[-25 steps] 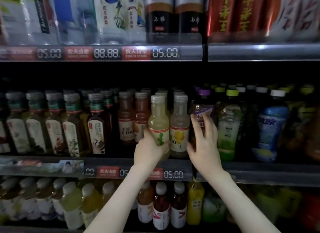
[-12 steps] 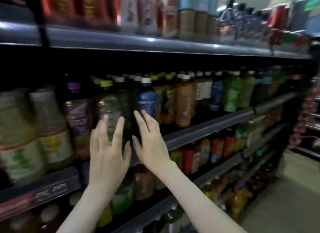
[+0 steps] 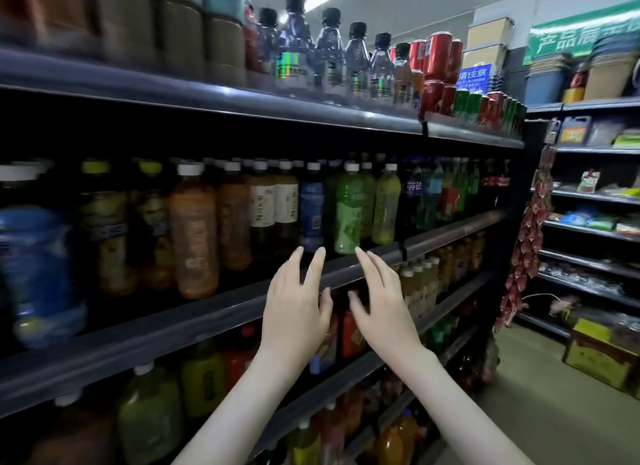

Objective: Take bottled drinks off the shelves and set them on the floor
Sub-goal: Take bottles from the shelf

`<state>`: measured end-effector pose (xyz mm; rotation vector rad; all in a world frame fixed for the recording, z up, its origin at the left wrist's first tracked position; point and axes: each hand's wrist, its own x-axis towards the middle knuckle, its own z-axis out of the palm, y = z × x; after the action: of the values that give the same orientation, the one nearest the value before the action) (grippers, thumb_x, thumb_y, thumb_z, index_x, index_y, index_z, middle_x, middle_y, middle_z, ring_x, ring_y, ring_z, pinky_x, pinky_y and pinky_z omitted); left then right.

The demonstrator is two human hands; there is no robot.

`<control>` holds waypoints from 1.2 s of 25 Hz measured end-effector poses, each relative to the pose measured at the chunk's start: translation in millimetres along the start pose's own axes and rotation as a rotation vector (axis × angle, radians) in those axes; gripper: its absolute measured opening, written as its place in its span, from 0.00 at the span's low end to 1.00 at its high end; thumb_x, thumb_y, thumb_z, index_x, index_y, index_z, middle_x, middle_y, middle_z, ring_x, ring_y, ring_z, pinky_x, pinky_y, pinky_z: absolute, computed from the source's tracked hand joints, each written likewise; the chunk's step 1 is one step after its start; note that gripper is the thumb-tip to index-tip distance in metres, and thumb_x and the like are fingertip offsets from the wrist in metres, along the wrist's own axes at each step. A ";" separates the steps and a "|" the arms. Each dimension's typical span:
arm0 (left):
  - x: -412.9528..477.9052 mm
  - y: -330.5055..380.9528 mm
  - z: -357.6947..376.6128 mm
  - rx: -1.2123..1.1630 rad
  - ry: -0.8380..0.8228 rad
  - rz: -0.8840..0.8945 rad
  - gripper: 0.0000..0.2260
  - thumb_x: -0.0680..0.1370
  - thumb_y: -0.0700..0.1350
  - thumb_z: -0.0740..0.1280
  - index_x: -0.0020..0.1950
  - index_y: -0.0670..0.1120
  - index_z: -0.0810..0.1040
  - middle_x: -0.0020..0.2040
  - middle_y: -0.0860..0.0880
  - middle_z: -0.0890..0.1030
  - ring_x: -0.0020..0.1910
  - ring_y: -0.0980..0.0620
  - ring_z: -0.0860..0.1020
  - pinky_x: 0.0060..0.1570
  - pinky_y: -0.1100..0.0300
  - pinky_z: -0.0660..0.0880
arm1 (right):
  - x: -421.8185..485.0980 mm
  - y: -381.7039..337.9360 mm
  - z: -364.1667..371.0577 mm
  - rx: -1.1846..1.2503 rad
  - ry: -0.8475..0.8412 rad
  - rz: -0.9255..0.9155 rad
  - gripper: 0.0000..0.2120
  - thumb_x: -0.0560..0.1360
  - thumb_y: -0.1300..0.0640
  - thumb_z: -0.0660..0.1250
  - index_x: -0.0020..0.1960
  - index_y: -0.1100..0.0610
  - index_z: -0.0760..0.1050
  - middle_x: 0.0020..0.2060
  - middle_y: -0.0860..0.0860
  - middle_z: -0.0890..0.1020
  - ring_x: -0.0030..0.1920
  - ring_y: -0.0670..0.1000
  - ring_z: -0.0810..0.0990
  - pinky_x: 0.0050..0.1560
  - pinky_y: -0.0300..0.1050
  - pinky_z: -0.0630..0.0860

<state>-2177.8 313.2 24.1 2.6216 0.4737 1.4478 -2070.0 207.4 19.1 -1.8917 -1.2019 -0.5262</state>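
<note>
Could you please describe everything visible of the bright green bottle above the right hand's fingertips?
The bright green bottle looks like clear plastic, with a white cap and a green label wrapping its body. It stands upright at the front of the middle shelf, between a blue-labelled bottle and a yellow-green bottle. The right hand reaches just below; contact is unclear.

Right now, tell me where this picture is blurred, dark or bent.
Head view: motion blur is worst at near left, smearing the blue bottle; the left hand and right hand, both open, look sharper. Head view again: deep shadow sits under the top shelf, whose rail carries a glint, and the wide lens bows the shelf lines.
</note>
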 end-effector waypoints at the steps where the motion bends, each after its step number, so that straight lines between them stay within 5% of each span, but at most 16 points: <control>1: 8.4 7.4 17.4 0.001 -0.011 -0.013 0.27 0.73 0.43 0.71 0.72 0.45 0.68 0.67 0.37 0.72 0.64 0.40 0.73 0.60 0.47 0.72 | 5.2 21.7 -5.6 0.013 -0.018 0.025 0.31 0.79 0.57 0.63 0.77 0.46 0.52 0.74 0.47 0.60 0.74 0.44 0.53 0.68 0.43 0.66; 6: 59.1 16.2 98.1 0.054 -0.057 -0.061 0.29 0.75 0.43 0.69 0.74 0.48 0.64 0.67 0.38 0.71 0.63 0.40 0.73 0.56 0.48 0.74 | 45.9 102.6 -1.6 0.100 -0.074 0.066 0.31 0.80 0.57 0.62 0.77 0.43 0.50 0.75 0.45 0.57 0.74 0.41 0.51 0.65 0.35 0.57; 13: 140.7 8.3 190.6 0.061 -0.107 -0.247 0.36 0.80 0.48 0.60 0.76 0.58 0.35 0.74 0.39 0.56 0.67 0.40 0.66 0.57 0.53 0.72 | 159.7 204.2 15.0 0.243 -0.019 0.209 0.40 0.80 0.58 0.62 0.76 0.38 0.39 0.77 0.50 0.53 0.75 0.53 0.56 0.62 0.42 0.65; 18: 175.7 1.9 223.0 0.111 -0.106 -0.351 0.46 0.79 0.48 0.63 0.66 0.60 0.20 0.68 0.40 0.62 0.60 0.42 0.72 0.51 0.56 0.73 | 225.5 249.6 34.0 0.372 -0.101 0.246 0.53 0.75 0.56 0.70 0.71 0.33 0.27 0.78 0.50 0.51 0.75 0.52 0.58 0.69 0.49 0.63; 24: 181.0 6.0 232.3 0.184 -0.076 -0.438 0.50 0.77 0.51 0.65 0.61 0.61 0.15 0.63 0.43 0.65 0.57 0.45 0.73 0.48 0.57 0.73 | 237.4 265.9 49.3 0.180 -0.116 0.185 0.54 0.75 0.53 0.70 0.72 0.39 0.25 0.70 0.57 0.63 0.63 0.60 0.73 0.55 0.54 0.75; 30: 178.0 23.5 249.4 0.334 -0.013 -0.511 0.48 0.77 0.50 0.65 0.68 0.58 0.21 0.66 0.41 0.66 0.58 0.42 0.73 0.42 0.55 0.75 | 232.6 274.7 52.8 0.238 -0.178 0.086 0.53 0.76 0.51 0.68 0.68 0.38 0.20 0.70 0.56 0.62 0.65 0.59 0.71 0.58 0.54 0.74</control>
<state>-1874.8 361.7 38.8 2.4533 1.3683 1.2621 -1724.1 318.5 38.4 -1.8034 -1.2310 -0.1622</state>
